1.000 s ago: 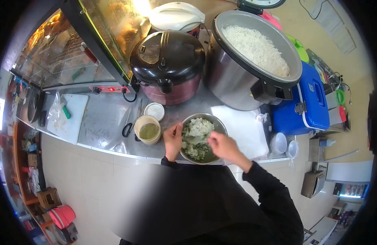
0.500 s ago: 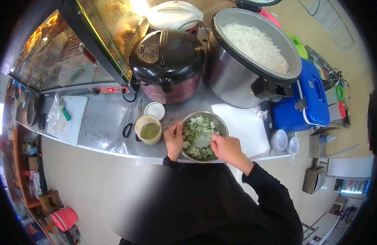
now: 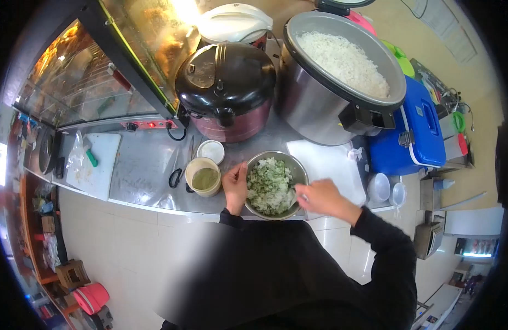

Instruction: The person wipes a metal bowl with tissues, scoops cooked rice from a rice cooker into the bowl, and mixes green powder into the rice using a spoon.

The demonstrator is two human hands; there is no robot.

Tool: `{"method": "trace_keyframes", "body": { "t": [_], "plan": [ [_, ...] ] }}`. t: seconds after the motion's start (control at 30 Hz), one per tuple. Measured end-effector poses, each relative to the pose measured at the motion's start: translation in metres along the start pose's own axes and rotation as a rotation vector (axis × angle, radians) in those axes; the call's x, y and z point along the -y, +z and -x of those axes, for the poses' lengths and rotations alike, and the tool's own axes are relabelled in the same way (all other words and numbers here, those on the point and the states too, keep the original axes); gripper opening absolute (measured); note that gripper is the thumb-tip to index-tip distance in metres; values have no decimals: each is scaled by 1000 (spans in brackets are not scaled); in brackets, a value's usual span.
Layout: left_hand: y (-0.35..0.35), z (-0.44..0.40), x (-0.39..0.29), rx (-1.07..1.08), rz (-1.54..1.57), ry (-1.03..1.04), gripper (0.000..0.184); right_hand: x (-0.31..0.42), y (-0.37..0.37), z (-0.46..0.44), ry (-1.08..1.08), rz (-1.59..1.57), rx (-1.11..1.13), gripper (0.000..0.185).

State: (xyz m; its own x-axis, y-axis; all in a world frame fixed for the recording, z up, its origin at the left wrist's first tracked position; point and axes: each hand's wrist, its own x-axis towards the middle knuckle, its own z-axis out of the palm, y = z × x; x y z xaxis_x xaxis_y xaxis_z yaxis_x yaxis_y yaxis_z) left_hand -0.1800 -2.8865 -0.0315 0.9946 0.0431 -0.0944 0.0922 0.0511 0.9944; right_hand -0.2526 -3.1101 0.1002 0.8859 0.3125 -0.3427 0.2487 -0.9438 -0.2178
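Observation:
A steel mixing bowl [image 3: 303, 169] sits at the counter's front edge and holds rice flecked with green [image 3: 269, 179]. My left hand [image 3: 235, 186] pinches the bowl's left rim between thumb and fingers. Over the right rim, my right hand [image 3: 324, 198] is closed around a pale paddle-like utensil, mostly hidden by the hand and the rice. Beside my left hand stands a cream tub [image 3: 209, 192] with green powder inside. A small white round dish or lid [image 3: 211, 150] lies just behind that tub.
Behind the bowl stand a dark rice cooker [image 3: 232, 118] and a large steel cooker [image 3: 306, 110] full of white rice. A white sheet [image 3: 333, 165] and blue cooler box [image 3: 405, 132] are to the right. Scissors [image 3: 175, 177] and a cutting board [image 3: 103, 165] lie left.
My right hand has moved right, from over the rice to the bowl's right rim. More white rice shows at the front of the bowl. My left hand stays on the rim.

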Motion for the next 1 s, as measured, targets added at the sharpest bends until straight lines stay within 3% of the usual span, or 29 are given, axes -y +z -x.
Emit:
{"method": "trace_keyframes", "body": {
  "t": [0.17,0.27,0.4,0.6,0.8,0.93,1.0],
  "plan": [
    [14,24,-5,-149,-51,-47,32,31,43,7,247,-565,-204,20],
    [15,38,-12,-167,84,-44,32,10,55,-2,339,-858,-154,24],
    [14,46,-12,-138,106,-6,32,-3,51,4,342,-957,-194,24],
    [14,48,-13,-144,65,32,30,11,22,10,345,-837,-406,20],
    [17,43,-13,-227,-10,9,29,50,48,-6,338,-184,-306,17],
    [15,41,-9,-213,-28,58,29,31,17,13,248,-274,-246,15],
    [13,42,-9,-218,-24,63,29,30,-20,15,327,-357,-246,16]
  ]
}}
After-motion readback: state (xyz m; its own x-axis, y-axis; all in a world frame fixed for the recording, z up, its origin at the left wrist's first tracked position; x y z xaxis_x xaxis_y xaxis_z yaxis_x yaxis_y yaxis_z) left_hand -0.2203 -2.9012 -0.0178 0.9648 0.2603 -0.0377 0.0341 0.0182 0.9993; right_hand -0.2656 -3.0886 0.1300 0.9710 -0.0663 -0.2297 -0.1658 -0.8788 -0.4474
